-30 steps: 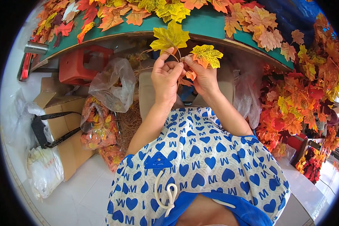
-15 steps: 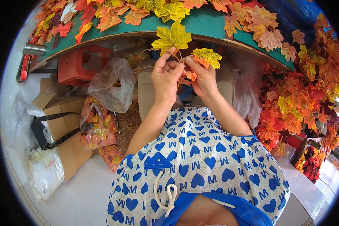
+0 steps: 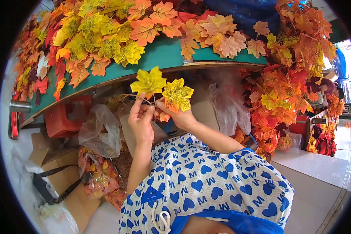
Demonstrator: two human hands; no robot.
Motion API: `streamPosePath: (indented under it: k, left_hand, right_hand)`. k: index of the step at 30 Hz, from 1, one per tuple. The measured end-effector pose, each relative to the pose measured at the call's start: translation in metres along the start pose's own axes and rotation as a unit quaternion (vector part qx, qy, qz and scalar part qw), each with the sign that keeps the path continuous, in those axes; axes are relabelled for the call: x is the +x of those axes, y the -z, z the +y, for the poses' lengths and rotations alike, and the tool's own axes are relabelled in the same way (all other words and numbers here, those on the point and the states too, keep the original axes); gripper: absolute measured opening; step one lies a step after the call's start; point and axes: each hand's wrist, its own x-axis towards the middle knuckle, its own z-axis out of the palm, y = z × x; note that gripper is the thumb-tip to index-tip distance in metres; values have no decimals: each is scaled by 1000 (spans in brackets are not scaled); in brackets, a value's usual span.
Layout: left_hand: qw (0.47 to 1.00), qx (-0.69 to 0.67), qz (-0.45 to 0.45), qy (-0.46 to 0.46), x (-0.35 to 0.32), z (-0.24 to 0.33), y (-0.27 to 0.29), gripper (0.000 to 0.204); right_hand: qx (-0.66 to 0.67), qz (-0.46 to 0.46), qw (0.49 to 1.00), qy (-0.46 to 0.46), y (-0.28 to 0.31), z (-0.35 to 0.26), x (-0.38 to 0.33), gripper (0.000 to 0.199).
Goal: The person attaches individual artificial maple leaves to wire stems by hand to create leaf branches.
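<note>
My left hand (image 3: 141, 124) is closed, its thumb and fingers pinching thin brown stems below a yellow artificial maple leaf (image 3: 148, 81). Close beside it, my right hand (image 3: 181, 118) is closed too, gripping at the base of a yellow-and-orange artificial leaf (image 3: 177, 94) that faces up. The two hands nearly meet where the stems come together. Part of an orange leaf (image 3: 164, 116) shows between them. A loose brown stem (image 3: 129, 95) sticks out to the left of my left hand. The exact joint of the stems is hidden by my fingers.
Heaps of yellow and orange leaves (image 3: 113, 29) cover the green tabletop (image 3: 165, 54) ahead. Leaf garlands (image 3: 277, 105) hang at the right. Left and below are a red plastic stool (image 3: 66, 117), a clear plastic bag (image 3: 100, 130), a bag of leaves (image 3: 99, 175) and a cardboard box (image 3: 74, 201).
The head view has turned and tipped up, showing more of the table. The yellow-and-orange leaf in my right hand has turned from tilted to nearly face-on. Both hands keep their hold.
</note>
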Motion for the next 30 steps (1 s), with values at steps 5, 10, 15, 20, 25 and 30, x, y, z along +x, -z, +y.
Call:
streamPosePath:
  k: [5, 10, 15, 20, 25, 30]
  left_hand:
    - [999, 32, -12, -9, 0, -3, -8, 47]
    - [1000, -1, 11, -28, 3, -17, -3, 47]
    - [997, 77, 9, -29, 2, -21, 4, 33]
    - [975, 221, -19, 4, 6, -11, 28, 8]
    - [726, 656, -58, -197, 6, 4, 32, 16]
    - [657, 741, -38, -135, -4, 6, 41, 33]
  right_hand:
    - [7, -6, 1000, -11, 0, -4, -3, 12]
    - [-94, -37, 993, 66, 8, 3, 0, 15]
    - [-137, -122, 983, 9, 28, -8, -1, 16]
    - [-516, -215, 799, 223, 32, -92, 36, 26]
    - [-639, 48, 621, 452, 49, -135, 132, 16]
    - [-859, 11, 427, 283, 47, -134, 164, 19]
